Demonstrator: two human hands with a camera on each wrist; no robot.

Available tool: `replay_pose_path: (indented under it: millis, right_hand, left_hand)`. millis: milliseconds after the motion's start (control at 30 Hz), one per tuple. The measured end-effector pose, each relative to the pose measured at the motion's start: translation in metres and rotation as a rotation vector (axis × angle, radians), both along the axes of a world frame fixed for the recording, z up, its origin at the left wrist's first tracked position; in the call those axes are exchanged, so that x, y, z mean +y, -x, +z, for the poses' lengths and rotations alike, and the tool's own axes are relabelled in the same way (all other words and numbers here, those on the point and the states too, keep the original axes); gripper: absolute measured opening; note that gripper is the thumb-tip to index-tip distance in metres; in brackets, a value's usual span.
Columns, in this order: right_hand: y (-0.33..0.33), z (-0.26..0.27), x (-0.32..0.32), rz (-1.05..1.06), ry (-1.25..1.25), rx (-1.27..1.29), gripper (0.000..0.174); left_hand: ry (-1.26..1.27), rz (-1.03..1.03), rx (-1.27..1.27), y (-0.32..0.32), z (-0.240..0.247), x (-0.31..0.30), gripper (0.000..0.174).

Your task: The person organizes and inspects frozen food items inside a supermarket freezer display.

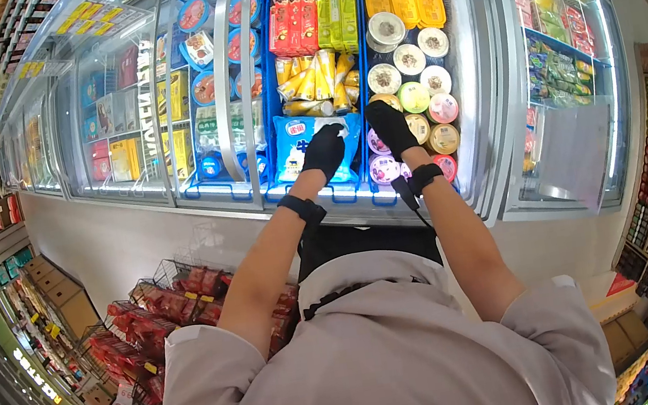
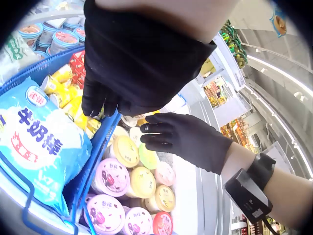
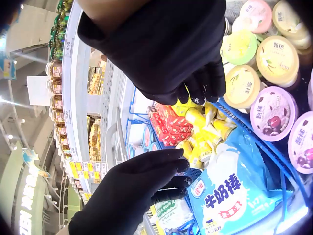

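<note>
Sliding glass lid (image 1: 232, 90) covers the left bins. Blue bag (image 1: 296, 155) lies flat at the near end of the open middle basket. My left hand (image 1: 325, 150) is over its far edge, fingers relaxed, gripping nothing. The bag looks soft, light and frost-slick, so take it by a sealed edge. Cones (image 1: 319, 82) crowd just beyond. Right hand (image 1: 391, 127) is flat and empty over the cups (image 1: 414, 97), just past the wire divider (image 1: 357, 97).

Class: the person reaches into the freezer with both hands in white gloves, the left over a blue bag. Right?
No: the gloves are black, not white, as the head view shows. The left hand, over the blue bag, and the right hand reach into the freezer.
</note>
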State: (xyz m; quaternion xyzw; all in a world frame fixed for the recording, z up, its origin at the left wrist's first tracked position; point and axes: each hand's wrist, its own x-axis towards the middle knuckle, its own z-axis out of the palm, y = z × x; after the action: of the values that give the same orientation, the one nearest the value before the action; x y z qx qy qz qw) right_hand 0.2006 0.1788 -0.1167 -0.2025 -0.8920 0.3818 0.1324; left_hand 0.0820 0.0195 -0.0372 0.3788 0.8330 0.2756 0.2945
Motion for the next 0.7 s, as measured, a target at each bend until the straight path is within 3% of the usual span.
replay_pose_path:
  millis: [67, 100, 200, 233, 267, 333, 433, 467, 533, 567, 600, 667, 700]
  right_hand:
    - [0.024, 0.007, -0.014, -0.027, 0.023, 0.170, 0.022]
    - [0.034, 0.020, -0.019, -0.028, 0.154, 0.078, 0.023]
    - [0.074, 0.042, -0.038, -0.003, 0.075, 0.061, 0.027]
    - [0.085, 0.047, -0.047, -0.127, 0.410, -0.050, 0.030]
    - [0.098, 0.037, -0.053, -0.079, 0.260, 0.020, 0.032]
    - [0.118, 0.059, -0.069, -0.141, 0.407, -0.032, 0.034]
    - [0.150, 0.051, -0.096, -0.145, 0.466, -0.128, 0.038]
    - [0.161, 0.056, -0.104, -0.126, 0.483, -0.135, 0.040]
    - [0.179, 0.054, -0.121, -0.135, 0.536, -0.160, 0.040]
    - [0.186, 0.042, -0.127, -0.129, 0.481, -0.141, 0.040]
    - [0.193, 0.039, -0.132, -0.116, 0.429, -0.126, 0.040]
    - [0.202, 0.036, -0.136, -0.146, 0.449, -0.235, 0.042]
    - [0.204, 0.027, -0.140, -0.166, 0.443, -0.183, 0.042]
  left_hand:
    - [-0.011, -0.054, 0.103, 0.022, 0.005, -0.010, 0.025]
    - [-0.014, -0.072, 0.120, 0.033, 0.007, -0.016, 0.026]
    - [-0.010, -0.043, 0.180, 0.060, 0.023, -0.024, 0.025]
    - [-0.019, -0.051, 0.176, 0.071, 0.017, -0.029, 0.025]
    - [0.047, -0.136, 0.257, 0.085, 0.004, -0.033, 0.022]
    - [0.106, -0.221, 0.324, 0.110, -0.007, -0.040, 0.019]
    - [0.292, -0.527, 0.486, 0.135, -0.003, -0.055, 0.013]
    - [0.279, -0.528, 0.486, 0.147, -0.022, -0.062, 0.013]
    - [0.335, -0.752, 0.726, 0.165, -0.080, -0.082, 0.013]
    - [0.332, -0.751, 0.727, 0.162, -0.059, -0.080, 0.013]
    - [0.033, -0.410, 0.602, 0.159, -0.059, -0.086, 0.010]
    - [0.224, -0.757, 0.716, 0.170, -0.042, -0.090, 0.009]
    - [0.123, -0.642, 0.749, 0.175, -0.072, -0.099, 0.007]
